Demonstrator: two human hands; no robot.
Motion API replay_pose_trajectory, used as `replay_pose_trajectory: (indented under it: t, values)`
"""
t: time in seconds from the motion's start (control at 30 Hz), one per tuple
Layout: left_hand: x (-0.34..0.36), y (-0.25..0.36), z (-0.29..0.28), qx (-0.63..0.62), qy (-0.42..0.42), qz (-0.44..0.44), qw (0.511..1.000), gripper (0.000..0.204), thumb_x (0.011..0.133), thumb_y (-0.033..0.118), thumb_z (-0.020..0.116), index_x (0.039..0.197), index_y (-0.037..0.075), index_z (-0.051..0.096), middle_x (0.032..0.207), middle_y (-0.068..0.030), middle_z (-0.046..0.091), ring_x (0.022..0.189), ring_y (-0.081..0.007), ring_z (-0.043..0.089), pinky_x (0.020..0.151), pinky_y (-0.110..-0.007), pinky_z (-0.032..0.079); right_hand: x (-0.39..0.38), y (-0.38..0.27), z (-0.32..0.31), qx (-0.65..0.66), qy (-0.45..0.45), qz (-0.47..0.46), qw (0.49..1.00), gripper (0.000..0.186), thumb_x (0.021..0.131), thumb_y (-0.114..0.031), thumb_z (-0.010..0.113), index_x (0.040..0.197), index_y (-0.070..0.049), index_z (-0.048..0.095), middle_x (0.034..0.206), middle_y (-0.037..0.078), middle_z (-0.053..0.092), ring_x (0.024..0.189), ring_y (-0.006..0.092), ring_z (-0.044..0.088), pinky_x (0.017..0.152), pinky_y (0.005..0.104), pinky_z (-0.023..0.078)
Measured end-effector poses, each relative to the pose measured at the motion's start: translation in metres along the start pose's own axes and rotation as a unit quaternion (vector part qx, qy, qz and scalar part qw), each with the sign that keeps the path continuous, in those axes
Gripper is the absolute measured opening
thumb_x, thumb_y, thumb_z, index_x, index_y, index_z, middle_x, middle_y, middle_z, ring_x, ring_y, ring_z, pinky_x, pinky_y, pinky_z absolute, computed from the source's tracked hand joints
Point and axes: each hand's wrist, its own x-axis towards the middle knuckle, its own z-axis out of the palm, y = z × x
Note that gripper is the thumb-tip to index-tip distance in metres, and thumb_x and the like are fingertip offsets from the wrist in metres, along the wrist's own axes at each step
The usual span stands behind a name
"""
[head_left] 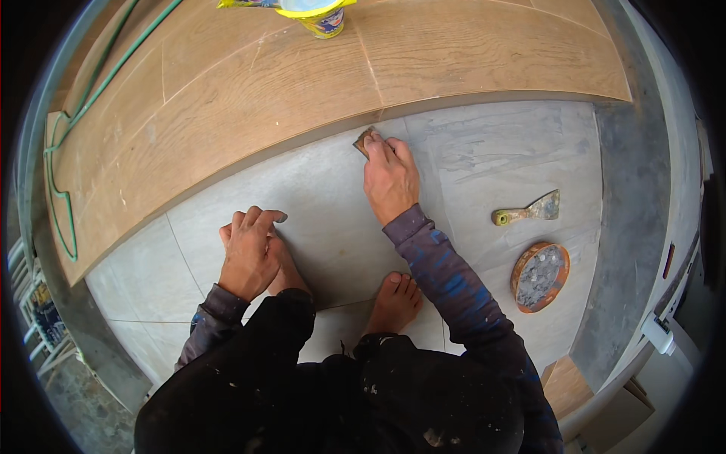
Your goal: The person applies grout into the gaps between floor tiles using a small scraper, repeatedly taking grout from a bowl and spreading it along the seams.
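Observation:
My right hand (391, 178) pinches a small flat scraper (363, 141) with a brownish, stained face. Its edge meets the grey floor tile (325, 204), close under the lip of the wood-look step. Nothing shows in my left hand (252, 253), which hangs with loosely bent fingers apart, above my left foot. To the right lies a putty knife (529, 209) with a worn blade and yellow-green handle end. Below it stands an orange-brown bowl (520, 281) holding lumpy grey paste (541, 274). Grey smears streak the tiles right of my right hand.
The wood-look step (227, 98) curves across the far side. On it stand a yellow tub (324, 21) and a green hose (72, 121). My right bare foot (395, 304) is planted on the tiles. A grey border (631, 166) bounds the right side.

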Motion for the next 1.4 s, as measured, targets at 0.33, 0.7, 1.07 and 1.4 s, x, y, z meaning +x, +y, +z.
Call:
replay_pose_trajectory:
  t: [0.33, 0.7, 1.07, 1.4]
  values:
    - [0.009, -0.019, -0.004, -0.074, -0.036, 0.040, 0.996, 0.041, 0.083, 0.003, 0.055, 0.120, 0.009, 0.069, 0.103, -0.0091, 0.063, 0.101, -0.0307, 0.052, 0.092, -0.043, 0.040, 0.008, 0.030, -0.011, -0.059, 0.041, 0.063, 0.995, 0.041, 0.077, 0.002, 0.075, 0.117, -0.003, 0.069, 0.130, 0.016, 0.071, 0.112, 0.0366, 0.059, 0.098, 0.0435, 0.051]
    - [0.031, -0.031, -0.012, -0.090, -0.033, 0.091, 0.991, 0.041, 0.085, 0.003, 0.054, 0.124, 0.007, 0.066, 0.099, -0.0129, 0.063, 0.094, -0.0359, 0.055, 0.090, -0.046, 0.048, 0.000, -0.057, 0.031, 0.036, -0.008, 0.004, 0.999, 0.023, 0.087, -0.005, 0.068, 0.110, -0.002, 0.067, 0.121, 0.015, 0.072, 0.112, 0.0324, 0.062, 0.092, 0.0444, 0.053]
    - [0.135, 0.083, 0.056, 0.092, 0.032, 0.385, 0.918, 0.063, 0.085, 0.011, 0.064, 0.145, 0.006, 0.049, 0.110, -0.0152, 0.066, 0.104, -0.0329, 0.067, 0.088, -0.046, 0.054, -0.112, -0.058, -0.189, 0.201, -0.026, 0.386, 0.900, 0.017, 0.091, 0.002, 0.066, 0.108, 0.001, 0.064, 0.093, 0.017, 0.071, 0.088, 0.0298, 0.073, 0.081, 0.0351, 0.055]
    - [0.203, 0.154, 0.086, 0.290, -0.023, 0.298, 0.909, 0.070, 0.092, 0.023, 0.063, 0.155, 0.006, 0.037, 0.104, -0.0150, 0.075, 0.089, -0.0331, 0.076, 0.075, -0.046, 0.059, -0.115, -0.124, -0.331, 0.110, -0.071, 0.476, 0.870, 0.015, 0.087, 0.010, 0.065, 0.100, 0.005, 0.061, 0.089, 0.020, 0.071, 0.085, 0.0321, 0.072, 0.082, 0.0358, 0.055]
